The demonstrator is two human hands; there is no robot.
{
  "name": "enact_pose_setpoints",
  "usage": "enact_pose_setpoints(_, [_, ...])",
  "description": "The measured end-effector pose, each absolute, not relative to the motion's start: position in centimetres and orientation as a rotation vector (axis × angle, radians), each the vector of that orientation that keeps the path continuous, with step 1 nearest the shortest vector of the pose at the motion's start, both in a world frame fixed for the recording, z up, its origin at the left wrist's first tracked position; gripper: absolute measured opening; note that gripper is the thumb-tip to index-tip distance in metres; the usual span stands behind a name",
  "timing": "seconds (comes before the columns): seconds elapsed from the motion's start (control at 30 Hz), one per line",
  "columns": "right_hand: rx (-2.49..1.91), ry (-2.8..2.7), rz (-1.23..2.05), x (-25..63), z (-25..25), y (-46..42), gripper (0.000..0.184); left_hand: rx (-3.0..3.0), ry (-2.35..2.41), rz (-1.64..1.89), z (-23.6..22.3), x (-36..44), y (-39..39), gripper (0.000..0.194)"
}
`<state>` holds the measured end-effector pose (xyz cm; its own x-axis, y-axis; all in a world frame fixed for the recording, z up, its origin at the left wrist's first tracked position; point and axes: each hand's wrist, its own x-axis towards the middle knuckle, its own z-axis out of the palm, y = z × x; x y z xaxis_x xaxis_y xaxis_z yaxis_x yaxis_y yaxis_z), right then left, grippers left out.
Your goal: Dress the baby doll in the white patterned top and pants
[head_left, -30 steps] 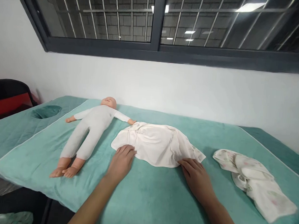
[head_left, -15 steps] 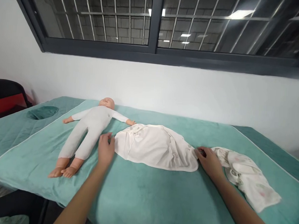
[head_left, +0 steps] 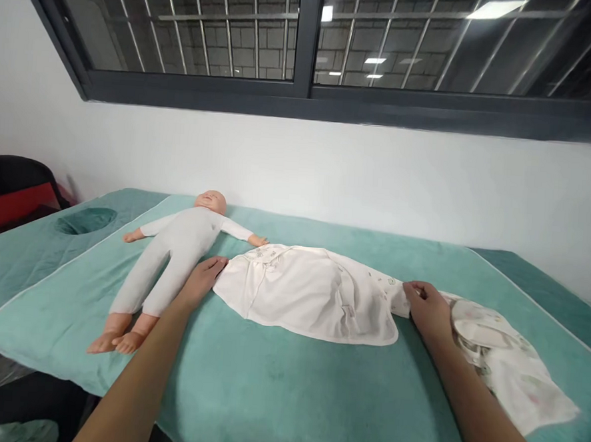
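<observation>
A small white cloth garment with a fine printed trim (head_left: pixel 301 291) lies spread in the centre of the frame, on a bed covered in soft teal-green fabric (head_left: pixel 289 401). The right hand (head_left: pixel 427 312), right of centre, pinches the narrow end of the garment between thumb and fingers. The left hand (head_left: pixel 203 281), left of centre, has its fingers close together at the garment's left edge; whether they grip the cloth cannot be told. Beside that hand, a baby doll in a pale grey-white bodysuit (head_left: pixel 184 241) lies face up at the left of the frame, arms spread, one palm just beside the garment's top edge. At the lower right, partly behind the right forearm, rests a folded white cloth with pink and green prints (head_left: pixel 521 371). A dark grey window frame (head_left: pixel 303 101) crosses the top.
</observation>
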<state>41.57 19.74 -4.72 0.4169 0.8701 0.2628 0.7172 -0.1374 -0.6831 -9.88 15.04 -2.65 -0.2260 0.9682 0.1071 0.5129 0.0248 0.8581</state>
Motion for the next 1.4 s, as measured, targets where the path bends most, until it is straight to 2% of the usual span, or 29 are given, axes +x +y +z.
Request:
enact_pose_setpoints(0.1, [-1.844,-1.406,0.026,41.2,-4.7,19.0,0.037,1.394,1.647,1.158,-1.8,-9.7,14.7,0.047])
enact_pose_setpoints(0.2, [-1.739,-1.523,-0.193,40.6,-4.5,18.1,0.033,1.311,1.583,1.134,-1.1,-9.4,14.6,0.054])
enact_pose_setpoints(0.33, [-1.558,-1.701,-0.298,38.5,-3.8,17.0,0.026,1.300,1.493,1.034,-0.4,-9.2,14.8,0.062])
enact_pose_setpoints(0.5, [-1.238,-2.010,0.004,30.6,-1.9,16.2,0.023,1.305,1.484,1.106,-0.8,-9.5,15.6,0.053])
enact_pose_setpoints(0.63, [-1.187,-2.280,0.255,21.4,-1.7,17.7,0.026,1.244,1.392,1.138,-1.4,-10.0,15.8,0.056])
enact_pose_setpoints(0.8, [-1.194,-2.463,0.216,13.7,-3.7,20.7,0.034,1.278,1.309,0.992,-1.5,-10.6,16.0,0.062])
enact_pose_setpoints(0.93, [-1.085,-2.511,0.088,12.8,-4.6,21.4,0.038,1.326,1.272,0.905,-1.7,-10.8,16.3,0.063])
enact_pose_setpoints(1.13, [-1.078,-2.563,0.062,13.4,-4.9,21.5,0.047,1.332,1.187,0.890,-1.7,-10.7,16.1,0.057])
enact_pose_setpoints(1.27, [-1.096,-2.534,0.116,13.2,-5.0,21.7,0.053,1.265,1.348,1.091,-1.5,-10.4,16.0,0.051])
enact_pose_setpoints(1.4, [-1.158,-2.464,0.233,13.2,-5.1,21.9,0.068,1.104,1.554,1.335,-1.9,-10.3,16.4,0.053])
